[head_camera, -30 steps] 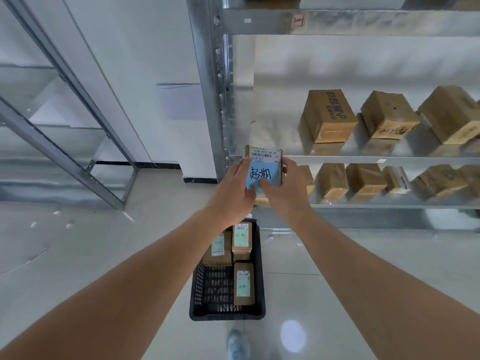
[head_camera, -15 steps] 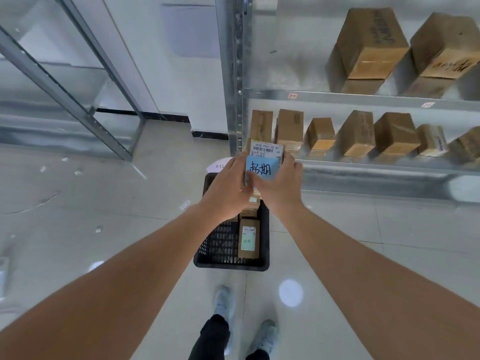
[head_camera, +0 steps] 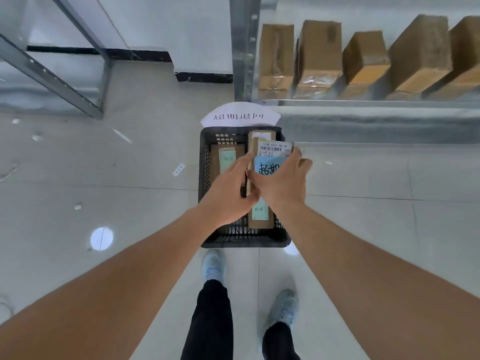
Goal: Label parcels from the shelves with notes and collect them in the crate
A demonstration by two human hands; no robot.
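I hold a brown parcel (head_camera: 272,148) with a white barcode label just above the black crate (head_camera: 244,241) on the floor. A blue handwritten note (head_camera: 267,166) is stuck on its face. My left hand (head_camera: 230,189) grips the parcel's left edge, and the dark end of a pen (head_camera: 243,189) shows in that hand. My right hand (head_camera: 281,181) grips the parcel's right side and covers part of the note. Inside the crate lie labelled parcels: one at the left (head_camera: 226,158), one near me (head_camera: 260,216) and one at the far end (head_camera: 259,135).
A metal shelf (head_camera: 363,103) at the upper right carries several cardboard boxes (head_camera: 319,58); its upright post (head_camera: 242,48) stands just beyond the crate. A white paper sign (head_camera: 240,116) lies at the crate's far end. Another rack frame (head_camera: 52,76) is at the left. My feet (head_camera: 213,266) are behind the crate.
My view has tilted down, and both hands have brought the noted parcel from in front of the shelf down over the crate.
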